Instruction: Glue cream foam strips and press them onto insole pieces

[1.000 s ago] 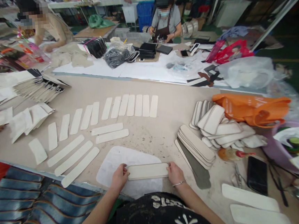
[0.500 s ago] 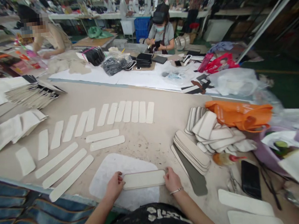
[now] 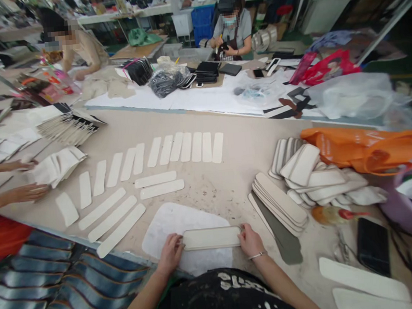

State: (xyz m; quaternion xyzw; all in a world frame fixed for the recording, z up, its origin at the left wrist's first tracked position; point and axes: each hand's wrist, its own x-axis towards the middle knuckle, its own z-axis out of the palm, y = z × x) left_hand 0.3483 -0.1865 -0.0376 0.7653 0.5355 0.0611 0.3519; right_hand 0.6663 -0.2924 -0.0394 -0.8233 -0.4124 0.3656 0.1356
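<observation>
Between my two hands lies a long cream strip (image 3: 212,238) with rounded corners and a darker edge. My left hand (image 3: 171,250) pinches its left end, and my right hand (image 3: 250,238) pinches the right end. Beneath the strip is a whitish sheet (image 3: 186,216) on the table. To the right of my right hand rests a fanned stack of cream strips (image 3: 280,203), with a dark grey piece (image 3: 284,244) beside it. Left of the sheet, several loose cream strips (image 3: 121,231) lie spread out, and a row of shorter ones (image 3: 185,147) stands farther back.
At the left a co-worker's hands (image 3: 29,191) touch folded white pieces (image 3: 60,165). Rightward are an orange bag (image 3: 360,148), a glue-like bottle (image 3: 326,212), a black phone-like object (image 3: 372,245) and a purple basin (image 3: 408,204). Two people sit across the table.
The view has swung left, so everything appears farther right. A co-worker's hands have come into view at the left. My hands still grip the strip's ends.
</observation>
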